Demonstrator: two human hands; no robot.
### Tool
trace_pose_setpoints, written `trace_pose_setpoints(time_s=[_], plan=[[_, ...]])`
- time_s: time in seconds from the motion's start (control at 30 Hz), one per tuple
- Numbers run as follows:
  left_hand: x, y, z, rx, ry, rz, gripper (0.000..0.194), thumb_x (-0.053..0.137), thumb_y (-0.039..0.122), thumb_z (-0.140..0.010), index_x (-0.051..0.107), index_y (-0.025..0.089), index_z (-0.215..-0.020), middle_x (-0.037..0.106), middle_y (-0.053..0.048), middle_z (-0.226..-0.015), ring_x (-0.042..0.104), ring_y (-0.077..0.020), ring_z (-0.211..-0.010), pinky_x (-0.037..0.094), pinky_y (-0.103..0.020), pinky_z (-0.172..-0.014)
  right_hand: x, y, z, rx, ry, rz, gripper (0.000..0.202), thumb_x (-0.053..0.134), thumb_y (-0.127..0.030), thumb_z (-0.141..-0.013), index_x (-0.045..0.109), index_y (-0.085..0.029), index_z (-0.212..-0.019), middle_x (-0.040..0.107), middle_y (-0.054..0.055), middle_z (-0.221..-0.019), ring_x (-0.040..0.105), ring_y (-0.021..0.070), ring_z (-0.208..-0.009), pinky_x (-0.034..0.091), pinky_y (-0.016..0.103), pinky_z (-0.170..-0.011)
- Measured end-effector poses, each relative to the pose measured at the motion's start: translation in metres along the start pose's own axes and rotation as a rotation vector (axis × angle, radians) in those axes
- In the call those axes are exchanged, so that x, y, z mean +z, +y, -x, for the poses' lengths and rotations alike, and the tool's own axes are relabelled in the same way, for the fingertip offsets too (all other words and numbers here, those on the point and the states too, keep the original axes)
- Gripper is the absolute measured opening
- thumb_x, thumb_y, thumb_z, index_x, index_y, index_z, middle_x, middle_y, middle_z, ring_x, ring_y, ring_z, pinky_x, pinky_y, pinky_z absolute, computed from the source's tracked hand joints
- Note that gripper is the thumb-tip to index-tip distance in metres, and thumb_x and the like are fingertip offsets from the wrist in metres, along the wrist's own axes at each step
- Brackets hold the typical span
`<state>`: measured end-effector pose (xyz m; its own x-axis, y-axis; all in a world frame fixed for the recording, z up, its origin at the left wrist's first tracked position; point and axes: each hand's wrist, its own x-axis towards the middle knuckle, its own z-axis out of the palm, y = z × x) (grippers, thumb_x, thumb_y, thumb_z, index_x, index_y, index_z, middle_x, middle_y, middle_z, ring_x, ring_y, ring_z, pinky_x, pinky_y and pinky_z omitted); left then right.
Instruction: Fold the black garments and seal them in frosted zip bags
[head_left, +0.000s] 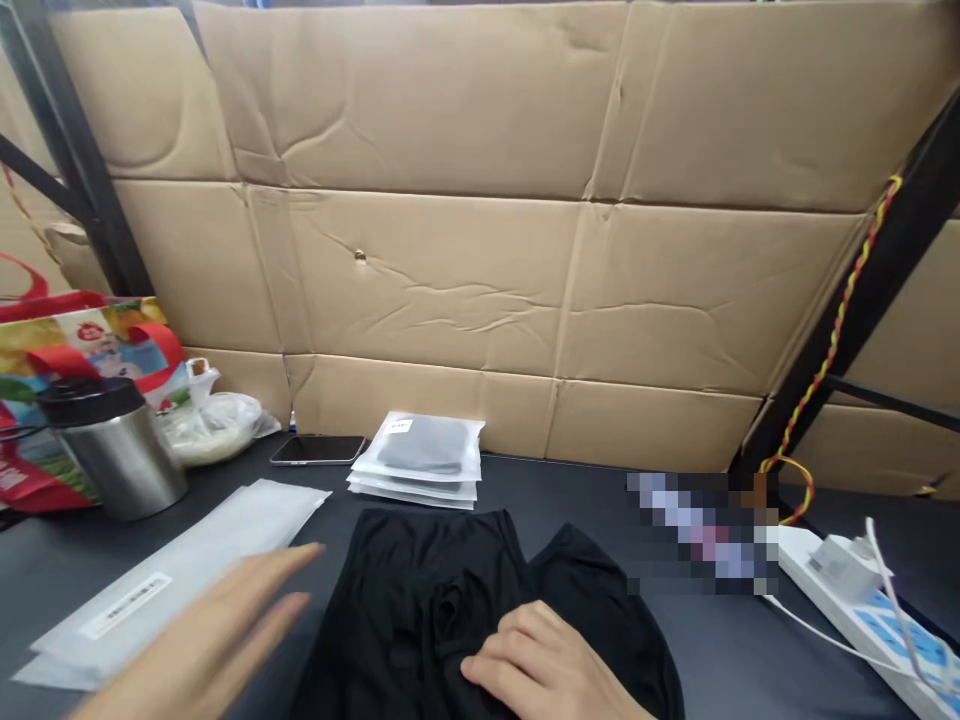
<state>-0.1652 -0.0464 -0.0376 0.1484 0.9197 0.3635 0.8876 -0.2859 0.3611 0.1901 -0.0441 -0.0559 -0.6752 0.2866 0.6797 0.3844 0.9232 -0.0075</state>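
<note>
Black cloth [405, 600], perhaps a garment, lies with folds at the front middle of the dark table. My right hand [547, 665] rests on it with curled fingers; whether they pinch the fabric is hidden. To the left of the cloth, my left hand [217, 640] is raised and slightly blurred, fingers stretched out and holding nothing. It partly covers long frosted plastic bags [217, 530] with a white label. Behind the black cloth sits a small stack of frosted packets [424, 450], the top one with dark contents.
A phone [319, 450] lies left of the packets. Farther left are a steel flask [127, 460], a tied plastic bag [214, 425] and a colourful shopping bag [15, 400]. A power strip [862, 610] with cables lies at right. Cardboard [442, 250] stands behind.
</note>
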Motion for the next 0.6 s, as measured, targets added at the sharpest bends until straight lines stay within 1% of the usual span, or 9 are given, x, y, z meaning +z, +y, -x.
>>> trace_pose_setpoints(time_s=[0.07, 0.1, 0.13, 0.2, 0.3, 0.37, 0.43, 0.5, 0.6], plan=[[0.022, 0.047, -0.015, 0.003, -0.226, 0.145, 0.040, 0.052, 0.052, -0.087, 0.060, 0.034, -0.122, 0.066, 0.002, -0.123, 0.061, -0.0254, -0.111, 0.046, -0.034, -0.098, -0.003, -0.005, -0.001, 0.055, 0.019, -0.011, 0.027, 0.038, -0.030, -0.101, 0.061, -0.017, -0.099, 0.068, 0.003, -0.076, 0.059, 0.0150, -0.066, 0.048, 0.025, -0.061], [0.031, 0.067, -0.022, -0.007, -0.298, 0.203, 0.036, 0.050, 0.052, -0.089, 0.063, 0.033, -0.116, 0.069, 0.002, -0.111, 0.064, -0.0232, -0.100, 0.050, -0.031, -0.089, -0.005, -0.007, 0.000, 0.098, 0.039, -0.036, 0.020, 0.044, -0.026, -0.098, 0.062, -0.018, -0.099, 0.068, 0.003, -0.077, 0.059, 0.0151, -0.066, 0.048, 0.025, -0.060], [0.037, 0.083, -0.028, -0.014, -0.362, 0.232, 0.033, 0.050, 0.051, -0.089, 0.065, 0.030, -0.109, 0.070, 0.001, -0.099, 0.065, -0.0217, -0.090, 0.050, -0.029, -0.081, -0.009, -0.009, 0.001, 0.161, 0.070, -0.070, 0.015, 0.048, -0.022, -0.095, 0.061, -0.019, -0.100, 0.069, 0.003, -0.079, 0.060, 0.0153, -0.068, 0.049, 0.024, -0.063], [0.046, 0.104, -0.038, -0.025, -0.442, 0.259, 0.025, 0.051, 0.046, -0.088, 0.064, 0.025, -0.093, 0.066, 0.002, -0.084, 0.061, -0.0190, -0.077, 0.047, -0.026, -0.069, -0.018, -0.009, 0.007, 0.371, 0.139, -0.152, 0.018, 0.049, -0.017, -0.091, 0.061, -0.022, -0.104, 0.070, 0.004, -0.088, 0.064, 0.0163, -0.077, 0.051, 0.024, -0.071], [0.051, 0.109, -0.046, -0.034, -0.487, 0.273, 0.012, 0.055, 0.034, -0.082, 0.056, 0.022, -0.081, 0.058, 0.003, -0.080, 0.055, -0.0175, -0.077, 0.041, -0.024, -0.067, -0.033, -0.001, 0.026, 0.795, 0.254, -0.267, 0.017, 0.046, -0.027, -0.093, 0.060, -0.024, -0.102, 0.070, 0.004, -0.096, 0.067, 0.0177, -0.085, 0.052, 0.023, -0.074], [0.055, 0.106, -0.048, -0.030, -0.501, 0.296, 0.009, 0.056, 0.029, -0.078, 0.054, 0.022, -0.082, 0.055, 0.003, -0.081, 0.052, -0.0173, -0.078, 0.040, -0.024, -0.068, -0.043, 0.010, 0.041, 1.005, 0.329, -0.334, 0.017, 0.046, -0.033, -0.090, 0.057, -0.024, -0.100, 0.069, 0.004, -0.096, 0.067, 0.0185, -0.084, 0.053, 0.023, -0.072], [0.058, 0.105, -0.048, -0.005, -0.505, 0.312, 0.008, 0.056, 0.026, -0.076, 0.053, 0.022, -0.082, 0.053, 0.003, -0.082, 0.051, -0.0171, -0.078, 0.040, -0.025, -0.070, -0.050, 0.021, 0.052, 1.123, 0.338, -0.400, 0.022, 0.046, -0.038, -0.088, 0.054, -0.024, -0.103, 0.070, 0.004, -0.095, 0.067, 0.0192, -0.082, 0.053, 0.025, -0.069], [0.059, 0.107, -0.049, 0.031, -0.482, 0.342, 0.007, 0.055, 0.024, -0.075, 0.052, 0.023, -0.082, 0.052, 0.003, -0.085, 0.050, -0.0173, -0.080, 0.039, -0.025, -0.072, -0.054, 0.031, 0.054, 1.192, 0.267, -0.431, 0.029, 0.046, -0.045, -0.087, 0.052, -0.025, -0.107, 0.070, 0.002, -0.091, 0.067, 0.0201, -0.079, 0.052, 0.026, -0.066], [0.052, 0.113, -0.052, 0.054, -0.413, 0.527, 0.007, 0.052, 0.029, -0.083, 0.048, 0.023, -0.084, 0.052, 0.003, -0.082, 0.050, -0.0174, -0.080, 0.040, -0.025, -0.072, -0.056, 0.037, 0.041, 1.211, 0.179, -0.349, 0.034, 0.056, -0.053, -0.081, 0.052, -0.027, -0.103, 0.067, 0.000, -0.083, 0.065, 0.0211, -0.077, 0.050, 0.029, -0.069]])
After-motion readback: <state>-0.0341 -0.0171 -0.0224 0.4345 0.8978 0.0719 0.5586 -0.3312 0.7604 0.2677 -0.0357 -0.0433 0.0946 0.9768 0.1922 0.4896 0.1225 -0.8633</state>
